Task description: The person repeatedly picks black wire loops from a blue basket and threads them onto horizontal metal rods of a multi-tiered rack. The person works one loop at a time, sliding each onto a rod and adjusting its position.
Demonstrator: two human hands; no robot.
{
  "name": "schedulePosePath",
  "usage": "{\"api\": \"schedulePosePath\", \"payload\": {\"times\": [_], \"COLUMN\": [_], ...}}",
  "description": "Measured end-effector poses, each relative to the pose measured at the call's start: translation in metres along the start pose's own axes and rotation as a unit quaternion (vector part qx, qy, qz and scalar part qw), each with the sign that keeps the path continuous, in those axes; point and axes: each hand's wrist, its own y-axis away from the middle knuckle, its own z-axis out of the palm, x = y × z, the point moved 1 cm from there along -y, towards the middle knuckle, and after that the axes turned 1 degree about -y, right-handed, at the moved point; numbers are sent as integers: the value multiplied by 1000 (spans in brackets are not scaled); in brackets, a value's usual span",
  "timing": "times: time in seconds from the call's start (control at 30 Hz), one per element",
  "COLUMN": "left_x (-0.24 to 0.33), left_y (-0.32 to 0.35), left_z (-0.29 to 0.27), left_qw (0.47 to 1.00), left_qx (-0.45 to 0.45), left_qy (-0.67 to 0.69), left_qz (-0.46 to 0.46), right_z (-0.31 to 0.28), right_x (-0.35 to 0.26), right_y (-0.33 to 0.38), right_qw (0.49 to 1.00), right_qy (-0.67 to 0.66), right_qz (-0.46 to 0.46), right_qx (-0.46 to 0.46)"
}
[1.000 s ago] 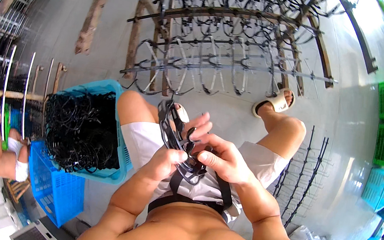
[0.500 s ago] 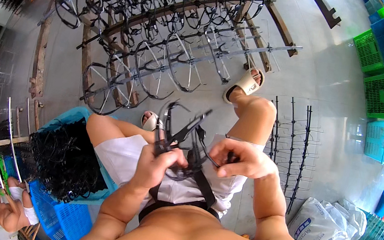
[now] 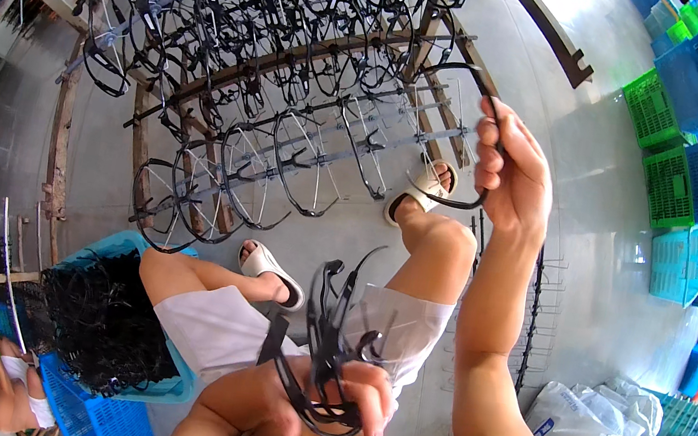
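My right hand (image 3: 514, 170) is raised and stretched forward, its fingers closed on a black curved frame (image 3: 484, 78). That thin C-shaped piece is held just off the near right end of the rack (image 3: 311, 52), where rows of similar black frames hang on rods with thin metal prongs. Low in front of my belly, my left hand (image 3: 286, 398) is closed around a bunch of black frames (image 3: 330, 346). Several pieces overlap there, and their loops and arms stick upward. Whether the right-hand piece touches a prong, I cannot tell.
At my left stands a light blue basket (image 3: 186, 374) heaped with black frames, beside a blue crate (image 3: 106, 421). Prong-studded rods (image 3: 532, 309) are behind my right arm. White sacks (image 3: 574, 432) and stacked crates (image 3: 676, 262) stand right. Another person (image 3: 6, 401) sits lower left.
My right hand has moved up and forward from my lap to the rack, taking one black frame with it. My left hand has drawn back toward my belly with the bunch.
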Motion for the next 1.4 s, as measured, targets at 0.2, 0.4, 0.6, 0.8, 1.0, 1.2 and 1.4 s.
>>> {"api": "schedulePosePath", "payload": {"times": [0.2, 0.4, 0.6, 0.8, 1.0, 1.2, 1.4], "left_x": [-10, -41, -43, -37, -40, -45, -51], "left_y": [-31, -61, -78, -90, -84, -90, -87], "left_z": [-67, -142, -192, -191, -204, -205, -212], "left_qw": [855, 517, 534, 480, 514, 550, 581], "left_qx": [45, 461, 471, 453, 498, 581, 584], "left_qy": [-514, -718, -694, -749, -695, -589, -548], "left_qz": [46, 61, 106, 62, 74, 112, 147], "right_z": [-35, -59, -57, -60, -66, -67, -64], "right_x": [71, 93, 93, 88, 82, 77, 75], "right_y": [-66, -75, -74, -67, -65, -60, -50], "right_qw": [981, 980, 981, 980, 978, 971, 964], "right_qy": [103, 138, 138, 139, 155, 181, 212], "right_qz": [161, 140, 138, 140, 138, 156, 157], "right_qx": [-27, 16, 2, -5, -18, -11, -11]}}
